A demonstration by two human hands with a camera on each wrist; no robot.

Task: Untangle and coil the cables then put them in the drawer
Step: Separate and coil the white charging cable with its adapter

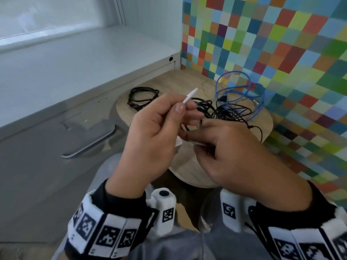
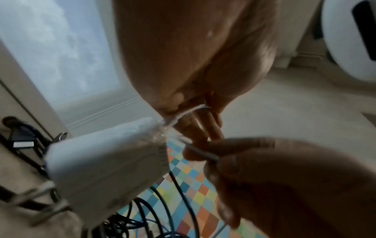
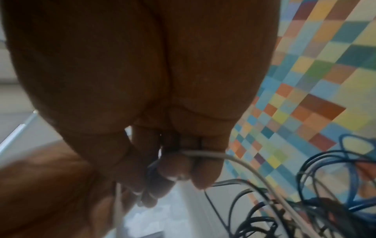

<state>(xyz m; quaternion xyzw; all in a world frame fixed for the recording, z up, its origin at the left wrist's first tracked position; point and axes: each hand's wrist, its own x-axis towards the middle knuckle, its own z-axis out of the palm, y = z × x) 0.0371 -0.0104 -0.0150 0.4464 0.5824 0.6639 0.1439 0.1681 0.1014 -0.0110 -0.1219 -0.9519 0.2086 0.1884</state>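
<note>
Left hand [image 1: 150,139] up over the near half of the round wooden table [image 1: 187,173], thumb and forefinger pinched tight on the white cable [image 1: 190,95], its white plug end poking up past the fingertips; the other fingers [image 2: 211,127] curl in loosely. In the left wrist view a white charger block [image 2: 105,162] hangs on that cable just below the hand. Right hand [image 1: 238,152] sits close beside, fingers [image 3: 205,173] curled narrow round a thin pale strand of the same cable. Behind them, a tangle of black cables [image 1: 225,111] mid-table, a blue cable [image 1: 242,87] looped at the far right edge, a coiled black cable [image 1: 142,96] at the far left edge. Checkered marker bands on both wrists; no readable writing. Multicoloured squared wall [image 1: 281,44] to the right, white cabinet [image 1: 75,62] to the left, grey floor [image 1: 37,175].
</note>
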